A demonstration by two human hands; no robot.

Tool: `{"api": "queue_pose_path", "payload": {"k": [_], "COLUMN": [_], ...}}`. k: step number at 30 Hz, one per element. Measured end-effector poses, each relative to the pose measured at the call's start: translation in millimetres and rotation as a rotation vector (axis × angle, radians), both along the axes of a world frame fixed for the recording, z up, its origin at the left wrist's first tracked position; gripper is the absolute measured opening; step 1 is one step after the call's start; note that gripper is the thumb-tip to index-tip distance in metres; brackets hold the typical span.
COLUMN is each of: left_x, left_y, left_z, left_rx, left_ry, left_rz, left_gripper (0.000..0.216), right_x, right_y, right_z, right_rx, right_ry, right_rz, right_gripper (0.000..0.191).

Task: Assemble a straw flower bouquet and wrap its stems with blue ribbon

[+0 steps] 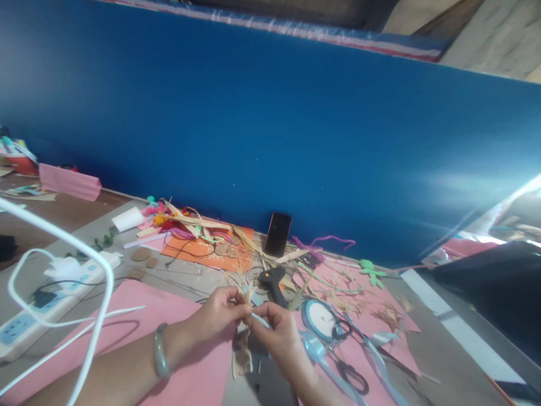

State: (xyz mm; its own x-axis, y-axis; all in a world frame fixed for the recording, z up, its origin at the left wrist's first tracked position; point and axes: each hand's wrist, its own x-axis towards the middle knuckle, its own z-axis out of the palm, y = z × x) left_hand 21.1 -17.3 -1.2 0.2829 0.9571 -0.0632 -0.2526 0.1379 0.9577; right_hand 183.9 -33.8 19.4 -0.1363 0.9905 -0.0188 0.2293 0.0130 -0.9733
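My left hand (pixel 220 313) and my right hand (pixel 276 332) meet over the table, fingers pinched together on a small bundle of pale straw strips (pixel 249 296). A light blue ribbon (pixel 260 320) runs from the pinch toward my right hand. A green bangle (pixel 160 351) sits on my left wrist. Below the hands lies a tan cut-out piece (pixel 242 355) on pink paper (pixel 169 316). A roll of light blue ribbon (pixel 320 319) and black scissors (pixel 350 361) lie just right of my right hand.
A black glue gun (pixel 273 280), a phone (pixel 278 234) leaning on the blue wall (pixel 270 141), an orange sheet (pixel 203 254) with straw and pipe cleaners, a white power strip (pixel 46 299) and white cable (pixel 93 316) at left, a green felt figure (pixel 372 272) at right.
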Motion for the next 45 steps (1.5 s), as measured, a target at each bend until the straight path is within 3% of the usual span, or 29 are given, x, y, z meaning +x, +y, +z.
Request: {"api": "queue_pose_path", "payload": {"k": [10, 14, 19, 24, 29, 37, 45], "left_x": [8, 10, 6, 4, 4, 6, 10], "left_y": [-6, -7, -8, -9, -12, -8, -8], "left_z": [-4.2, -8.1, -12.8, -1.6, 12.5, 0.6, 5.8], "left_rx": [-0.161, -0.144, -0.258, -0.216, -0.171, -0.083, -0.089], "left_ry": [-0.161, -0.213, -0.231, -0.275, -0.276, -0.242, -0.132], "left_rz": [-0.012, -0.002, -0.124, -0.16, -0.18, -0.092, 0.076], "left_gripper": [0.026, 0.027, 0.035, 0.022, 0.025, 0.026, 0.031], "right_x": [1, 1, 3, 7, 8, 4, -1], "right_y": [-3, -3, 0, 1, 2, 2, -1], "right_z": [5.6, 3.7, 5.7, 10.8, 6.2, -0.2, -4.3], "right_rx": [0.032, -0.041, -0.15, -0.269, -0.343, -0.262, -0.185], "right_ry": [-0.078, 0.007, 0.143, 0.282, 0.329, 0.259, 0.256], "right_rz": [0.027, 0.049, 0.048, 0.097, 0.127, 0.081, 0.097], "right_gripper": [0.032, 0.033, 0.038, 0.037, 0.041, 0.042, 0.045]}}
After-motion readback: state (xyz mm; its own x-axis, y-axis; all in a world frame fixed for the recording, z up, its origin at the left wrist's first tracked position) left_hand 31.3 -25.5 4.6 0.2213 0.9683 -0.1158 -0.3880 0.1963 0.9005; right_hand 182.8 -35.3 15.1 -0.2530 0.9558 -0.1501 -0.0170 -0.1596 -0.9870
